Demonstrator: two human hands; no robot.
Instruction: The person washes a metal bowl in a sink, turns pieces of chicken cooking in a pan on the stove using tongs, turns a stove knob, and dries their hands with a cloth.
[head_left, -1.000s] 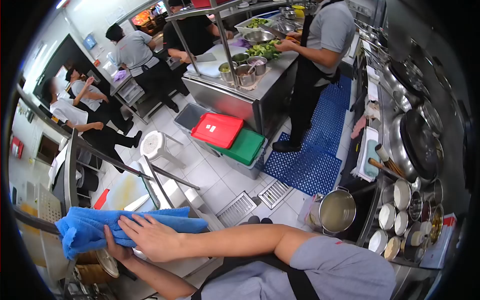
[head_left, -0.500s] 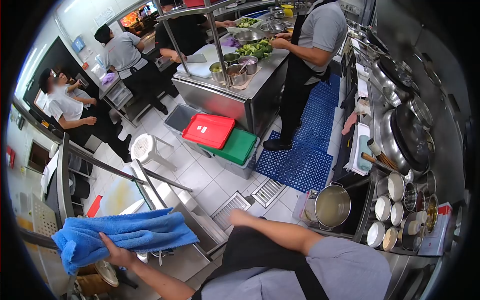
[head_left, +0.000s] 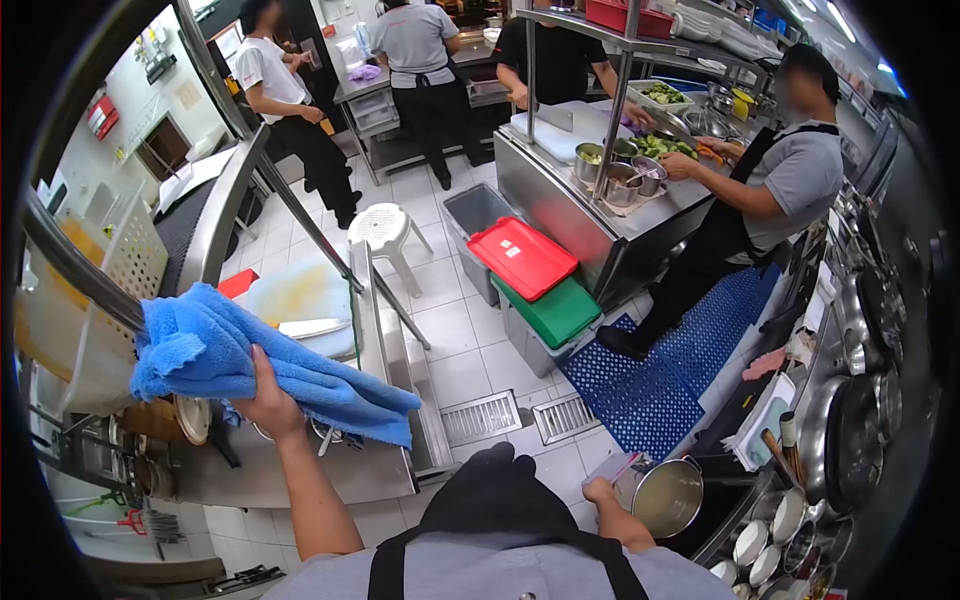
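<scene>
A thick blue towel (head_left: 340,385) hangs folded over a metal rail on the left, above a work counter. My left hand (head_left: 268,400) is closed around its lower edge, the thumb lying on top of the cloth. My right hand (head_left: 602,490) is low at my right side, next to a clear plastic container (head_left: 615,468) and a deep steel pot (head_left: 668,497) of pale liquid. Its fingers are mostly hidden, so whether it touches the container does not show. Beyond the towel, a knife (head_left: 312,327) lies on a stained cutting board (head_left: 300,300).
Bins with a red lid (head_left: 522,257) and a green lid (head_left: 550,308) stand ahead, near a white stool (head_left: 382,232). Blue mats (head_left: 655,385) and drain grates (head_left: 480,418) cover parts of the floor. A co-worker (head_left: 800,180) handles vegetables at the steel counter; several others stand behind.
My view has swung left. My right hand has moved from in front of my apron to my right side by the pot. My left hand still grips the towel.
</scene>
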